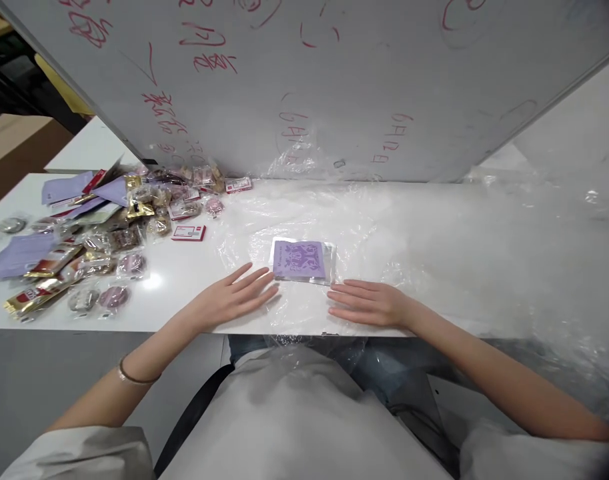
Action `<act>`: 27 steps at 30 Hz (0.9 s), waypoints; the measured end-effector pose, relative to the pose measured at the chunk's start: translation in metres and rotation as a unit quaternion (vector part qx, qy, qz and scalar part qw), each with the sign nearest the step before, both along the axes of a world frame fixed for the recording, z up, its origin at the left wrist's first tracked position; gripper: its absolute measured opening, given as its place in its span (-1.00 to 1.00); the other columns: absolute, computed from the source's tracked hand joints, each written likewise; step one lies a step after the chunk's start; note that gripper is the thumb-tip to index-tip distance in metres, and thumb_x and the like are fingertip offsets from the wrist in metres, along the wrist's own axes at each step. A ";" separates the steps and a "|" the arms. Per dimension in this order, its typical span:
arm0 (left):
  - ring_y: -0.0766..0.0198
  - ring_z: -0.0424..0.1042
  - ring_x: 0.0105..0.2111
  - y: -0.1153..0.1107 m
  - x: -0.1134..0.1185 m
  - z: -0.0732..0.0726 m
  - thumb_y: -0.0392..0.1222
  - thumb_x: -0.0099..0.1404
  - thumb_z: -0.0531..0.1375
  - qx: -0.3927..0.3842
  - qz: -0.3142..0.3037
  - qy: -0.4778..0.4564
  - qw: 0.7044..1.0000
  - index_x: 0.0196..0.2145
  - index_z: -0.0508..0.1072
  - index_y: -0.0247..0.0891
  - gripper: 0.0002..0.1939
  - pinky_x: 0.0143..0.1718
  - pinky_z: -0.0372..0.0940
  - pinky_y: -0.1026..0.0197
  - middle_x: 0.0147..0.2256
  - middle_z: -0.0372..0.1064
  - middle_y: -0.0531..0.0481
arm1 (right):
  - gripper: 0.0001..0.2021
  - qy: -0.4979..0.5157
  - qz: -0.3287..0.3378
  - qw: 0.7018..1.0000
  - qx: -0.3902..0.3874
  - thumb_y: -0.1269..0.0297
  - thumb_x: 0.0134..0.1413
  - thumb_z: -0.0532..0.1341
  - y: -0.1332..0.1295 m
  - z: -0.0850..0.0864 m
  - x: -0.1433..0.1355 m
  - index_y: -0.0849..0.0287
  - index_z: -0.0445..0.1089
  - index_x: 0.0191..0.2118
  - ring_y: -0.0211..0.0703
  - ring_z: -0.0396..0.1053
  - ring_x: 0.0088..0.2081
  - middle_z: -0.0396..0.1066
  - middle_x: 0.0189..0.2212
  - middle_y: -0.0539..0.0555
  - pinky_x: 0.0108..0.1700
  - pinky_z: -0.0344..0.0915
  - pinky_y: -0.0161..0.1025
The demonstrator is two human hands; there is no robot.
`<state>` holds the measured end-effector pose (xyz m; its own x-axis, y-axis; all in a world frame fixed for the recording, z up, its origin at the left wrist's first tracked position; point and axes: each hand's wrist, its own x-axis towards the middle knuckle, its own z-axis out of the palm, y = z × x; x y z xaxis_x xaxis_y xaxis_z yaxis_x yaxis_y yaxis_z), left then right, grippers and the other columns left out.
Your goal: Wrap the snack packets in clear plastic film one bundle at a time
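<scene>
A flat silver packet with a purple printed front [300, 259] lies in front of me on clear plastic film [369, 220]. My left hand [237, 298] rests palm down with fingers spread, its tips by the packet's lower left corner. On the other side, my right hand [367, 303] lies flat with its fingers stretched out, just below the packet's lower right corner. Neither hand holds anything. Whether the fingertips touch the packet's edge, I cannot tell.
Several wrapped snacks [114, 297], purple pouches [21, 255] and gold sachets [31, 297] are heaped on the left of the white table [184, 267]. A small red-and-white box [189, 233] lies beside them. Behind stands a whiteboard [334, 87] with red writing. Crumpled film [549, 267] spreads rightward.
</scene>
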<state>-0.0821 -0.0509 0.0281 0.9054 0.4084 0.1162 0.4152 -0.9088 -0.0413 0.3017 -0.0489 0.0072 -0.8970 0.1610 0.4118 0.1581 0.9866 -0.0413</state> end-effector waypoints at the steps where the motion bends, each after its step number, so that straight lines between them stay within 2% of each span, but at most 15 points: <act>1: 0.10 0.05 0.36 0.000 0.005 0.000 -0.45 0.42 0.07 -0.001 -0.024 -0.009 1.000 0.39 0.01 -0.08 -0.32 0.40 -0.05 -0.12 0.32 0.14 -0.13 | -0.56 0.004 0.027 1.000 -0.006 0.47 0.26 0.20 0.001 -0.001 -0.004 0.01 0.34 0.21 -0.15 0.31 0.23 0.45 0.13 0.05 0.26 0.32 -0.13; 4: 0.08 0.18 0.31 0.001 0.019 -0.002 -0.29 0.44 0.12 -0.051 -0.062 -0.077 0.994 0.32 0.18 -0.12 -0.47 0.33 0.12 -0.09 0.26 0.26 -0.17 | -0.73 0.023 0.035 0.995 -0.090 0.23 0.26 0.24 0.003 -0.003 -0.016 0.01 0.48 0.06 -0.12 0.48 0.06 0.55 -0.01 0.05 0.09 0.47 -0.17; 6: 0.09 0.37 0.18 0.004 0.029 -0.006 -0.15 0.47 0.10 -0.139 -0.030 -0.138 0.980 0.20 0.36 -0.16 -0.62 0.19 0.31 0.01 0.15 0.40 -0.17 | -0.74 0.061 -0.045 0.976 -0.202 0.07 0.27 0.20 0.005 -0.005 -0.025 0.05 0.55 -0.10 -0.11 0.59 -0.18 0.62 -0.21 0.07 -0.14 0.54 -0.20; 7: 0.12 0.48 0.05 0.007 0.033 -0.007 -0.09 0.48 0.06 -0.190 0.012 -0.172 0.967 0.08 0.46 -0.19 -0.68 0.06 0.40 0.07 0.04 0.49 -0.17 | -0.69 0.091 -0.109 0.953 -0.269 0.00 0.28 0.16 0.007 -0.006 -0.029 0.08 0.56 -0.19 -0.11 0.59 -0.29 0.62 -0.32 0.07 -0.25 0.54 -0.21; 9: 0.19 0.57 -0.24 0.015 0.043 -0.008 -0.01 0.50 -0.01 -0.286 0.139 -0.244 0.916 -0.23 0.56 -0.25 -0.60 -0.18 0.44 0.17 -0.23 0.58 -0.12 | -0.54 0.172 -0.252 0.864 -0.400 -0.12 0.29 0.07 0.015 -0.007 -0.036 0.12 0.53 -0.35 -0.13 0.54 -0.49 0.56 -0.53 0.05 -0.41 0.48 -0.23; 12: 0.26 0.46 -0.53 0.030 0.054 -0.005 0.08 0.47 -0.03 -0.353 0.339 -0.333 0.806 -0.57 0.36 -0.23 -0.46 -0.36 0.34 0.21 -0.60 0.41 0.01 | -0.46 0.258 -0.433 0.697 -0.510 -0.22 0.24 0.04 0.033 -0.001 -0.042 0.13 0.39 -0.49 -0.16 0.39 -0.66 0.33 -0.74 -0.02 -0.56 0.33 -0.25; 13: 0.27 0.40 -0.58 0.035 0.056 -0.004 0.10 0.46 -0.02 -0.351 0.383 -0.336 0.786 -0.62 0.27 -0.21 -0.46 -0.38 0.30 0.20 -0.67 0.32 0.04 | -0.47 0.255 -0.475 0.665 -0.516 -0.22 0.22 0.06 0.039 0.003 -0.042 0.12 0.34 -0.51 -0.17 0.34 -0.69 0.27 -0.78 -0.05 -0.57 0.29 -0.26; 14: 0.27 0.34 -0.62 0.039 0.057 -0.004 0.11 0.44 0.00 -0.339 0.415 -0.320 0.781 -0.65 0.20 -0.19 -0.45 -0.41 0.26 0.20 -0.71 0.23 0.06 | -0.49 0.228 -0.510 0.656 -0.508 -0.20 0.22 0.07 0.046 0.006 -0.042 0.11 0.29 -0.54 -0.18 0.31 -0.70 0.23 -0.79 -0.06 -0.56 0.26 -0.26; 16: 0.27 0.23 -0.65 0.045 0.059 -0.004 0.08 0.42 0.02 -0.294 0.452 -0.244 0.806 -0.68 0.11 -0.18 -0.45 -0.47 0.17 0.18 -0.74 0.13 0.06 | -0.52 0.112 -0.563 0.683 -0.452 -0.10 0.22 0.08 0.056 0.011 -0.039 0.10 0.22 -0.60 -0.17 0.29 -0.66 0.23 -0.77 -0.03 -0.49 0.24 -0.22; 18: 0.23 0.24 -0.62 0.047 0.059 -0.007 0.01 0.41 0.03 -0.222 0.470 -0.160 0.839 -0.65 0.18 -0.18 -0.51 -0.48 0.12 0.16 -0.67 0.19 0.01 | -0.58 -0.012 -0.603 0.712 -0.359 0.00 0.21 0.09 0.060 0.015 -0.037 0.10 0.23 -0.60 -0.11 0.32 -0.58 0.30 -0.70 0.03 -0.41 0.23 -0.17; 21: 0.07 0.41 -0.40 0.044 0.059 -0.011 -0.16 0.38 0.05 -0.050 0.450 -0.149 0.879 -0.37 0.41 -0.27 -0.78 -0.39 0.24 0.09 -0.38 0.42 -0.20 | -0.76 -0.027 -0.630 0.748 -0.206 0.13 0.19 0.10 0.056 0.017 -0.036 0.17 0.40 -0.32 0.02 0.41 -0.40 0.49 -0.42 0.16 -0.33 0.28 -0.09; 22: 0.02 0.44 -0.29 0.043 0.059 -0.011 -0.21 0.37 0.06 -0.005 0.403 -0.167 0.900 -0.24 0.43 -0.31 -0.82 -0.32 0.29 0.05 -0.26 0.44 -0.28 | -0.74 -0.001 -0.601 0.782 -0.167 0.15 0.19 0.10 0.052 0.018 -0.037 0.21 0.41 -0.18 0.06 0.44 -0.31 0.51 -0.30 0.22 -0.27 0.32 -0.05; 24: -0.05 0.41 -0.03 0.041 0.060 -0.011 -0.20 0.36 0.09 0.008 0.241 -0.178 0.954 0.00 0.38 -0.33 -0.71 -0.11 0.34 -0.04 -0.02 0.39 -0.35 | -0.59 0.019 -0.462 0.878 -0.125 0.12 0.20 0.12 0.044 0.018 -0.039 0.26 0.35 0.06 0.16 0.42 -0.03 0.45 -0.03 0.33 -0.04 0.33 0.07; 26: -0.13 0.25 0.20 0.043 0.062 -0.010 -0.10 0.31 0.16 -0.047 0.092 -0.142 0.984 0.19 0.25 -0.30 -0.47 0.10 0.27 -0.14 0.18 0.25 -0.36 | -0.38 -0.026 -0.290 0.947 -0.134 0.06 0.16 0.17 0.038 0.015 -0.043 0.27 0.18 0.27 0.24 0.18 0.27 0.24 0.24 0.36 0.22 0.16 0.20; 27: -0.17 0.14 0.27 0.044 0.063 -0.010 -0.07 0.27 0.19 -0.077 0.057 -0.118 0.988 0.26 0.16 -0.31 -0.35 0.18 0.20 -0.19 0.24 0.17 -0.37 | -0.28 -0.059 -0.231 0.960 -0.148 0.06 0.14 0.19 0.037 0.011 -0.046 0.25 0.06 0.35 0.24 0.01 0.36 0.08 0.34 0.35 0.30 0.05 0.23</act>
<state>-0.0188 -0.0064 0.0182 0.8073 0.5363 0.2464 0.4975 -0.8430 0.2048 0.2554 -0.0117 0.0185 -0.7386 0.6475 0.1875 0.5973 0.7576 -0.2633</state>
